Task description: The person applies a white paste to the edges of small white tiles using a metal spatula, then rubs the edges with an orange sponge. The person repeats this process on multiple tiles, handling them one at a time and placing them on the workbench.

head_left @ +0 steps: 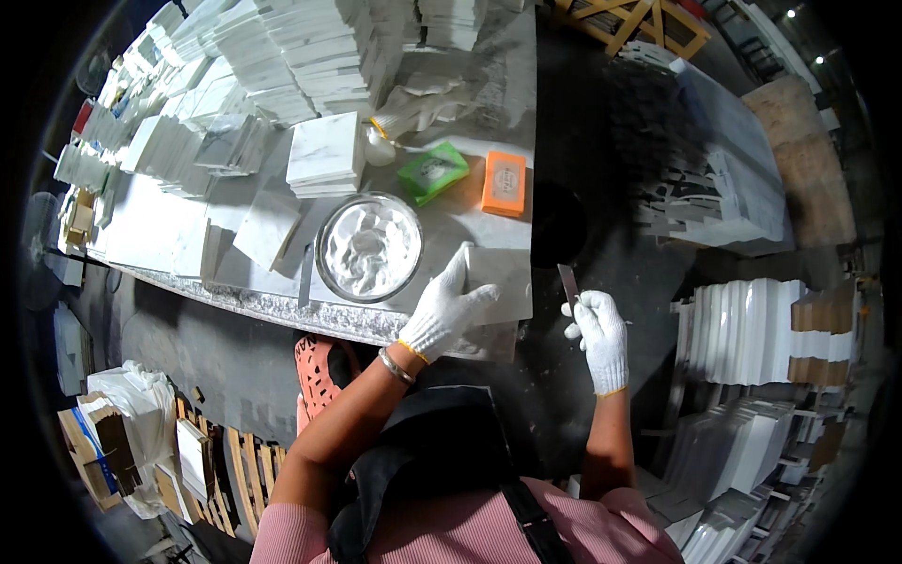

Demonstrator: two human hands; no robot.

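Note:
My left hand (445, 308), in a white knit glove, rests with its fingers apart at the left edge of a pale square tile (505, 282) on the table's near right corner. Off the table's right side, my gloved right hand (599, 340) is closed on a thin flat metal blade (567, 282) that points up and away. Just left of my left hand stands a round metal bowl (324, 254) of lumpy white paste or powder. A long metal strip (305, 275) lies along the bowl's left side.
Behind the bowl are stacked marble-look tiles (325, 150), a green box (433, 174), an orange box (505, 184) and a loose white glove (409, 111). Tall tile stacks (315, 56) fill the far table (150, 244). Wrapped slabs (742, 329) stand on the right.

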